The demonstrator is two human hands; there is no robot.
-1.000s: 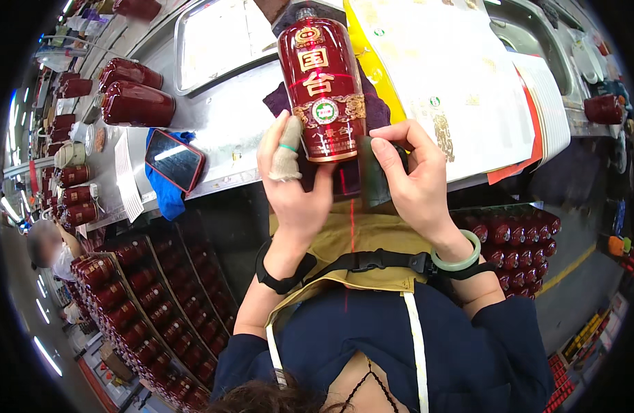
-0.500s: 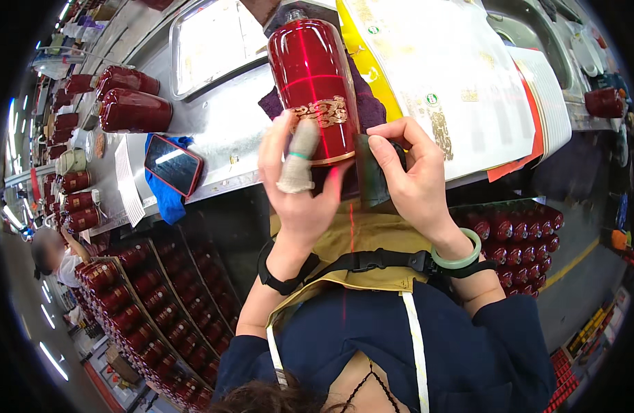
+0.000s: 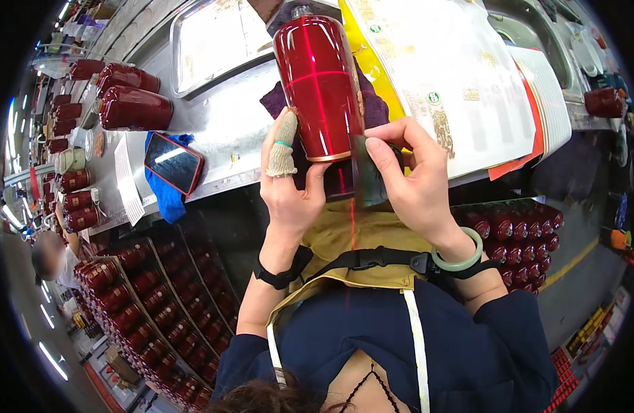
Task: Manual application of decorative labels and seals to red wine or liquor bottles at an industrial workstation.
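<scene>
A glossy dark red glass bottle [image 3: 313, 103] lies on a purple cloth [image 3: 271, 103], its clear neck pointing away from me. Thin red light lines cross its side, and a gold pattern shows only at its right edge. My left hand [image 3: 290, 199] grips the bottle's lower left side, thumb near the gold-ringed base. One finger of that hand wears a beige fabric finger cover [image 3: 282, 153] with a green band. Beside the base, my right hand [image 3: 420, 175] pinches a dark, flat, slightly see-through strip [image 3: 370, 175] close to the bottle's right side; its exact kind is unclear.
White sheets with gold decals [image 3: 427, 69] lie to the right over a yellow sheet. A metal tray [image 3: 217, 45] sits at the back left. Nearer, a phone [image 3: 173, 165] rests on a blue cloth. Red bottles [image 3: 134, 109] lie at left; racks of more [image 3: 158, 303] stand below.
The bottle has rolled to the right, carrying its gold pattern from the front to the right edge. My left hand has shifted to the bottle's left side. The right hand has hardly moved.
</scene>
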